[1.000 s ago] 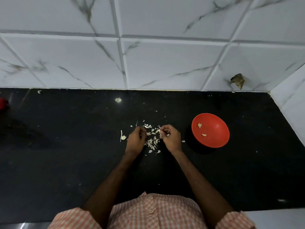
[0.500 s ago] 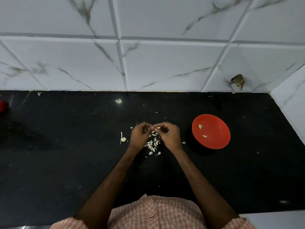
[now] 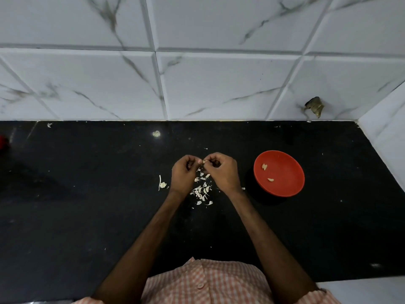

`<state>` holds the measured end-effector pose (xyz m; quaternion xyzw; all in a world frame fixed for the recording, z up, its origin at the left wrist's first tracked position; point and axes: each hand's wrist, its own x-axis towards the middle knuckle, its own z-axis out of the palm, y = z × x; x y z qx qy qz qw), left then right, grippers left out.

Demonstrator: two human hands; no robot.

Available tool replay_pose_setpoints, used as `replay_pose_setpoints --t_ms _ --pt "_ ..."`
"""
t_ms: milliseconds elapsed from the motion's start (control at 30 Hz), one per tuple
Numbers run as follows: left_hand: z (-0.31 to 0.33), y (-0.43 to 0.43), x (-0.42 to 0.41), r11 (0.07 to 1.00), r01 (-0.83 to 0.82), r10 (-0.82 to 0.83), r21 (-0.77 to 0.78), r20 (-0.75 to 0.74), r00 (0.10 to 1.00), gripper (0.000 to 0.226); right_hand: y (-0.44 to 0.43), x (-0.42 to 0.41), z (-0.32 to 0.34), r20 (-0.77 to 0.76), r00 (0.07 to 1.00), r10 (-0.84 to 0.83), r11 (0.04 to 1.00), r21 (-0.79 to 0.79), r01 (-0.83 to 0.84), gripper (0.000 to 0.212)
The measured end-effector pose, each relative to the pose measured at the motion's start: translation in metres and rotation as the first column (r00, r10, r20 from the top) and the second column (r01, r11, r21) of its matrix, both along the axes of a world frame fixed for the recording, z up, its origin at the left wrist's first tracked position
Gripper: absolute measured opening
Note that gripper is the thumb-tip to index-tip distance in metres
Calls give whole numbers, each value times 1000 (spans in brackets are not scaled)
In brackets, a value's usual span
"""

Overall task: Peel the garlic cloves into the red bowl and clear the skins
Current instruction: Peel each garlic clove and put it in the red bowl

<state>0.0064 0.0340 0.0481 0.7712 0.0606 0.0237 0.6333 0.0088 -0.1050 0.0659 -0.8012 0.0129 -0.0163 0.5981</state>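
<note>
Your left hand (image 3: 185,172) and right hand (image 3: 221,172) are drawn together above the surface (image 3: 87,216), the fingertips of both pinching one small garlic clove (image 3: 203,161) between them; how much skin remains on it is too small to tell. The red bowl (image 3: 285,187) sits to your right, near the right hand but apart from it, and holds two peeled cloves (image 3: 264,166). The skins (image 3: 202,189) lie in a loose heap directly under and between your wrists, with a larger scrap (image 3: 162,184) just left of the left hand. Finding one: the clove is small and likely slippery once bared, so a hard pull could flick it onto the surface or into the heap, where it would be hard to pick out from the pale skins. Finding two: the skins are light, and a sweep of the forearm toward the bowl could scatter them or carry some in with the peeled cloves. Finding three: the bowl looks light, and a knock on its near rim could tip it. On clearance: the tiled wall (image 3: 219,84) closes the back and a side wall (image 3: 390,128) closes the right beyond the bowl. Open dark surface runs wide to your left, up to a red object (image 3: 3,141) at the far edge, and toward your body. That is where you have room to gather the skins.
</note>
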Motion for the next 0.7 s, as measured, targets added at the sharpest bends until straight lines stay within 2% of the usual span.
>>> replay_pose_setpoints --t_ms 67,133,267,367,433,600,700 --pt "2 1 0 998 1 0 -57 5 1000 10 1 0 5 -71 997 6 989 148 5 6" --pt "4 1 0 998 -12 13 -54 13 1000 17 3 -1 10 -95 995 27 974 227 -4 8" --pt "17 -5 -2 998 -45 42 54 50 998 23 8 -4 14 -41 997 67 976 210 -57 8" --pt "21 -8 -3 999 -34 31 34 83 996 28 11 -4 14 30 999 23 995 99 -26 9" --pt "24 -10 -2 1000 5 -4 -6 78 997 28 10 -4 14 49 999 -20 995 95 16 7" --pt "27 -10 -4 994 65 -58 -91 81 995 26 4 -5 18 -10 999 -35 956 290 36 18" --pt "24 -11 -5 992 71 -62 -102 87 994 25 2 -4 20 -15 999 -34 940 338 37 17"
